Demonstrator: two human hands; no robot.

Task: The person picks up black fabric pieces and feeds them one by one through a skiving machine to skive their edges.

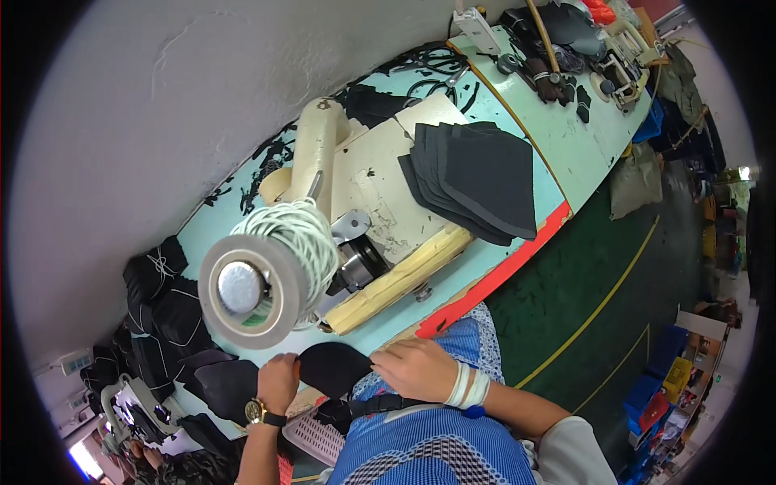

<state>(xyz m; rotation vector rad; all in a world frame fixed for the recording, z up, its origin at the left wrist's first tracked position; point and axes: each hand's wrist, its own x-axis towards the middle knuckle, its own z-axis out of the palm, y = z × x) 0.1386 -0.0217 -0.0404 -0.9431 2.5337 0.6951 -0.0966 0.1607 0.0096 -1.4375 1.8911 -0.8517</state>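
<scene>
Between my hands, a black rounded cut fabric piece (333, 369) is stretched out at the table's near edge, just above my lap. The fingers of my left hand (279, 383), with a watch on the wrist, are closed on its left edge. My right hand (415, 369), its wrist wrapped in white bands, pinches the right edge. More dark cut pieces (230, 390) lie left of my left hand. Ahead stands a cream sewing machine (314, 153) with a pale green cord coil (295, 238) and a tape roll (212, 279) on top; these hide part of its head.
A stack of black cut pieces (489, 182) lies on the machine's bed behind a wooden bar (396, 279). Scissors (440, 87) and scraps lie near the wall. Black tied bundles (174, 319) sit left. A pink basket (315, 436) is below the table; another person's hand (145, 454) shows lower left.
</scene>
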